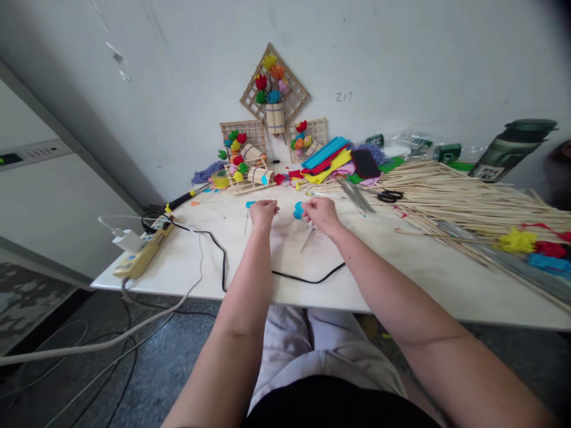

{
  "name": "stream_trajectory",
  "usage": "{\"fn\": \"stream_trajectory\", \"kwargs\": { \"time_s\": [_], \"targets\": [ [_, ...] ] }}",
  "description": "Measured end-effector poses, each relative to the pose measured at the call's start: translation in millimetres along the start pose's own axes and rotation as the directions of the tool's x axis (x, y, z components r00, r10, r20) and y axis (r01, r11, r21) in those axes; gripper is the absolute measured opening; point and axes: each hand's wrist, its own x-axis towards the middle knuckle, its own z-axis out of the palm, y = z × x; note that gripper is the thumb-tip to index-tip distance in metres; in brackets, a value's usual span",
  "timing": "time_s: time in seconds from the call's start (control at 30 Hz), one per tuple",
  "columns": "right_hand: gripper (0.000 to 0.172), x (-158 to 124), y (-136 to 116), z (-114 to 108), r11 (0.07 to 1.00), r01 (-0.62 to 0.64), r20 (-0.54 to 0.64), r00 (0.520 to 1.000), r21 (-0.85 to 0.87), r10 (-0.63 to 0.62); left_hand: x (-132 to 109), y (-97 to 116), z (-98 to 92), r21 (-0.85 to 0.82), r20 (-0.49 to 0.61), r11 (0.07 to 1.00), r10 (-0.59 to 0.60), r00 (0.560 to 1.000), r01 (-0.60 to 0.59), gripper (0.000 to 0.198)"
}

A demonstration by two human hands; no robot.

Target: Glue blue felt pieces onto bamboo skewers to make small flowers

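Observation:
Over the middle of the table, my right hand point(322, 215) pinches a small blue flower point(298, 210) of crumpled felt or paper at its edge. A thin pale stick point(307, 239) slants down below that hand; I cannot tell whether it joins the flower. To the left, my left hand point(264, 213) is closed with its fingertips pressed together, and what they hold is too small to name. A flat blue piece point(250, 204) shows just beside its knuckles, with a thin wire-like line below it.
Small lattice panels with coloured flowers point(275, 89) stand at the wall. Right are coloured sheets point(328, 159), a phone point(364, 163), scissors point(390, 195), many thin wooden sticks point(450, 196) and a dark bottle point(513, 148). Left are a glue gun point(181, 200), a power strip point(143, 252) and cables.

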Motion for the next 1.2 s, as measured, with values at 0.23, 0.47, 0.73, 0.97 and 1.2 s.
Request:
{"fn": "stream_trajectory", "kwargs": {
  "time_s": [0.23, 0.47, 0.73, 0.97, 1.2],
  "targets": [
    [0.021, 9, 2, -23, 0.961, 0.001, -0.137, 0.990, -0.275, -0.041, 16, 4, -29.6, 0.527, -0.199, 0.838, -0.041, 0.979, 0.143, 0.011],
    [0.023, 16, 7, -38, 0.823, -0.089, -0.213, 0.976, -0.560, -0.040, 12, 15, -40.7, 0.801, -0.233, 0.554, -0.060, 0.971, 0.226, 0.028],
    [0.024, 18, 6, -48, 0.876, -0.070, -0.365, 0.923, -0.477, -0.125, 10, 21, -45.4, 0.866, -0.189, 0.462, -0.049, 0.981, 0.190, 0.041],
    [0.029, 20, 4, -54, 0.882, -0.008, -0.375, 0.907, -0.471, -0.192, 9, 24, -49.0, 0.876, -0.220, 0.431, -0.045, 0.974, 0.218, 0.036],
    [0.029, 14, 13, -31, 0.653, 0.262, 0.108, 0.958, -0.710, -0.267, 2, 25, -46.3, 0.867, -0.266, 0.444, 0.033, 0.963, 0.224, 0.039]
  ]
}}
